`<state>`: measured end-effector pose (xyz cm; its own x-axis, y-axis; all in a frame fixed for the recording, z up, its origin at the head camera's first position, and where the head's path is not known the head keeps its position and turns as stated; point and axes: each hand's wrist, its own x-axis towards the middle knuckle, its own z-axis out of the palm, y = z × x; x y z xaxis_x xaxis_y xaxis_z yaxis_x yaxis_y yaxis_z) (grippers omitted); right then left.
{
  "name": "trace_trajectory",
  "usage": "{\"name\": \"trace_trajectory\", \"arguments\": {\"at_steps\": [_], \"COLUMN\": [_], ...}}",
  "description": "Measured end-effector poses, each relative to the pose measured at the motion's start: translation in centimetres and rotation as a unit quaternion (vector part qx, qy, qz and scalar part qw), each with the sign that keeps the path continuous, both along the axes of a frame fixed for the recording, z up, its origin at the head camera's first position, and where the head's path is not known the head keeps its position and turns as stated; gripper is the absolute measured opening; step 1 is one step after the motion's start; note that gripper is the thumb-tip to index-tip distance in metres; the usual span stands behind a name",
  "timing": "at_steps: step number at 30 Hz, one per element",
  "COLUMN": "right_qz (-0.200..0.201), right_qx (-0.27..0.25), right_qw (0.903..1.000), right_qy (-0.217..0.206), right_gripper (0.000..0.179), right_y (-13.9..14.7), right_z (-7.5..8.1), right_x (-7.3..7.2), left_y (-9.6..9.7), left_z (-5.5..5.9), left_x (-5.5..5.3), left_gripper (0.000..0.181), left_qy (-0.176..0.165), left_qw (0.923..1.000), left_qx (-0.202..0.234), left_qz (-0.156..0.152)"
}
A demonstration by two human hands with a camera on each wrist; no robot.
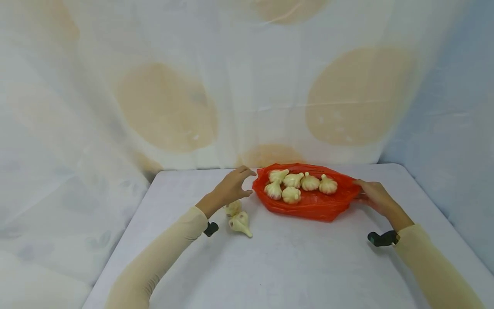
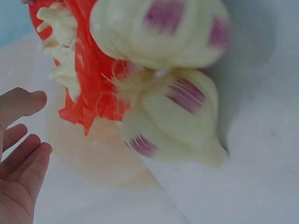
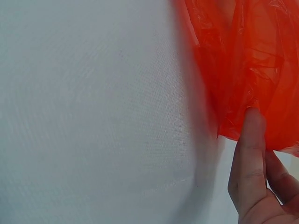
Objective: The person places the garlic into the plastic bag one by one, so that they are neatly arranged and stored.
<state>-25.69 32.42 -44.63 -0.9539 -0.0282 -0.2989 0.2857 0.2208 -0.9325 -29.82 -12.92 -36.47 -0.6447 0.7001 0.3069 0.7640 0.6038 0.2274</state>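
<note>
A red plastic bag (image 1: 308,210) lies spread on the table with several garlic bulbs (image 1: 291,194) on it. At its right end my right hand (image 1: 376,196) pinches the edge; in the right wrist view, a fingertip presses into the crinkled plastic (image 3: 275,88). My left hand (image 1: 233,186) is held just off the bag's left end, thumb and fingers spread apart with nothing between them. Below that hand, two more garlic bulbs (image 1: 241,223) rest on the table outside the bag. Up close in the left wrist view, these bulbs (image 2: 187,112) show purple streaks and root hairs.
The white-covered table (image 1: 293,266) runs back to a hanging curtain (image 1: 254,107) with tan circles. More cloth (image 1: 447,141) hangs along the right side. Each wrist carries a small black camera mount (image 1: 383,238).
</note>
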Motion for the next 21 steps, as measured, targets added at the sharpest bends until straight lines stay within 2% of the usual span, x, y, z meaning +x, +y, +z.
{"name": "trace_trajectory", "arguments": {"at_steps": [6,11,16,21], "right_qz": [0.007,0.007,0.003,0.004], "right_qx": [0.006,0.005,0.003,0.003], "right_qw": [1.0000,0.9999,1.0000,1.0000], "right_qy": [0.002,0.005,0.004,0.001], "right_gripper": [0.073,0.074,0.074,0.075], "right_y": [0.1,0.2,0.2,0.2], "right_z": [-0.1,-0.3,-0.4,-0.3], "right_x": [-0.1,-0.1,-0.1,-0.3], "left_y": [-2.1,-4.2,-6.8,-8.9], "left_z": [0.3,0.3,-0.8,-2.0], "left_x": [0.6,1.1,1.2,1.0], "left_gripper": [0.048,0.047,0.044,0.040], "left_qy": [-0.009,-0.047,-0.108,-0.163], "left_qw": [0.9997,0.9961,0.9830,0.9724], "left_qx": [-0.023,-0.051,-0.099,-0.119], "left_qz": [0.008,0.054,0.110,0.117]}}
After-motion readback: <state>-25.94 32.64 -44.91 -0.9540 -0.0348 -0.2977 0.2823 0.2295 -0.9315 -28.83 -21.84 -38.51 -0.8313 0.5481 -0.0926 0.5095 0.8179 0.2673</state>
